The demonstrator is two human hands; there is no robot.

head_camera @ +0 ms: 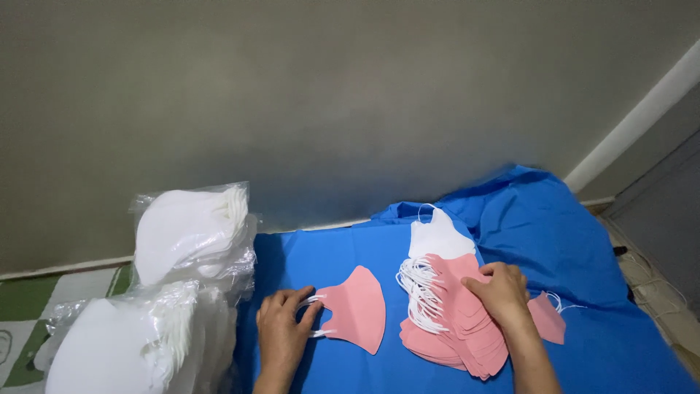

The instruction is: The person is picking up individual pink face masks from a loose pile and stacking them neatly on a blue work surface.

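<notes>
Left hand pinched the white ear loop of a single pink mask, frame centre. Right hand rested flat, fingers curled, on the pink mask stack at lower right.

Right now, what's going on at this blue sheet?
A person sorts face masks on a blue cloth. The left hand pinches the ear loops of a single pink mask lying flat. The right hand rests on a fanned stack of pink masks. Bagged white masks sit at the left.
</notes>
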